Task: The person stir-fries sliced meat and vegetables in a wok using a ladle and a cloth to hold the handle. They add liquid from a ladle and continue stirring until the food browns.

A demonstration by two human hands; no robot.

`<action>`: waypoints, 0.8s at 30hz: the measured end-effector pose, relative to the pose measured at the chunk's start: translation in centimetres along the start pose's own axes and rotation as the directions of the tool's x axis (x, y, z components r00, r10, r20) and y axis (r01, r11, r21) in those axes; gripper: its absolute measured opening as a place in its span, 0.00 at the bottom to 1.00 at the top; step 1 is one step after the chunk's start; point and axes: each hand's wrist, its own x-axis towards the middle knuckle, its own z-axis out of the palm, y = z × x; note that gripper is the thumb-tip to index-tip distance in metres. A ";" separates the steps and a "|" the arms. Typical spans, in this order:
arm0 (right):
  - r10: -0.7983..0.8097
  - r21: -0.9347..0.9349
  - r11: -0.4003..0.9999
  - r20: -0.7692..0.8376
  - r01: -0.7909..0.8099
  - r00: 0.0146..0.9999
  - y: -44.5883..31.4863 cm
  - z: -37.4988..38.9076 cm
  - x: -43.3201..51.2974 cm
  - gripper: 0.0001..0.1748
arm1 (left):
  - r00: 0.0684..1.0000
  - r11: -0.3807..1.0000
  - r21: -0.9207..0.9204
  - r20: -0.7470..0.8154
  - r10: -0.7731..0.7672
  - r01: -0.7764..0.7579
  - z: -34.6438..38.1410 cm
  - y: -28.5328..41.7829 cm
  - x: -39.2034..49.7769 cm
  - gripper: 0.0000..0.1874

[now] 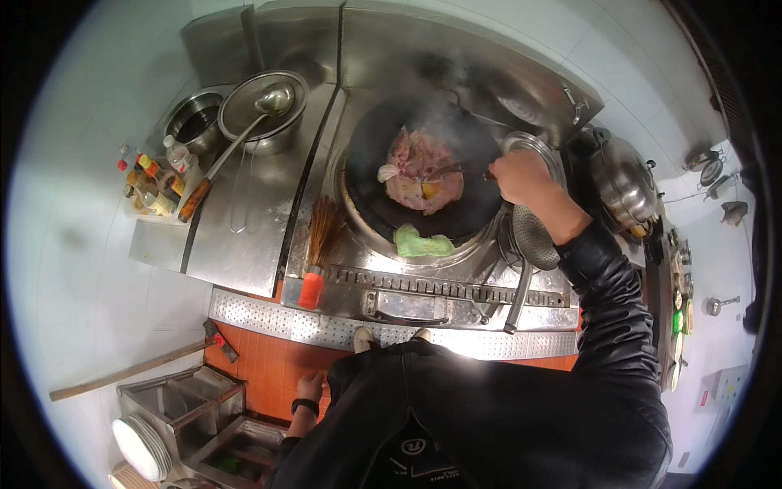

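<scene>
In my right hand (522, 177) is the dark handle of a metal utensil (449, 171), its blade against a large pinkish piece of meat (421, 189). The meat lies spread in a blackened wok (372, 208) on the range, and steam rises from it. A small white lump (387, 173) sits at the meat's left edge; what it is I cannot tell. A folded pale green cloth (423, 242) drapes over the wok's near rim. My left hand (311, 385), a dark band at the wrist, hangs low beside my body, its fingers partly hidden.
A bamboo wok brush (321, 244) lies left of the wok. A perforated skimmer (533, 238) rests at the right. Further left are a ladle (275, 101) across a pot and a tray of bottles (156, 183). A lidded steel pot (623, 183) stands far right.
</scene>
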 end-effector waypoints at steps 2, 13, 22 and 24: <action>-0.004 -0.005 1.000 0.001 0.004 1.000 0.3 0.5 -1.4 0.11 | 0.973 0.950 0.209 0.053 0.226 -0.232 1.4 5.1 -0.1 0.18; -0.049 0.086 0.995 -0.051 0.054 0.997 0.1 3.8 -6.0 0.11 | 0.765 0.861 -0.173 0.399 0.506 -0.479 17.0 29.2 0.0 0.14; 0.157 0.237 0.966 -0.210 -0.105 0.965 2.6 3.5 -11.1 0.18 | 0.990 0.704 -0.703 0.143 0.002 0.101 28.8 37.1 4.4 0.05; 0.160 0.275 0.957 -0.229 -0.094 0.960 2.7 3.2 -11.4 0.18 | 0.997 0.722 -0.688 0.079 -0.024 0.072 28.3 36.7 4.9 0.05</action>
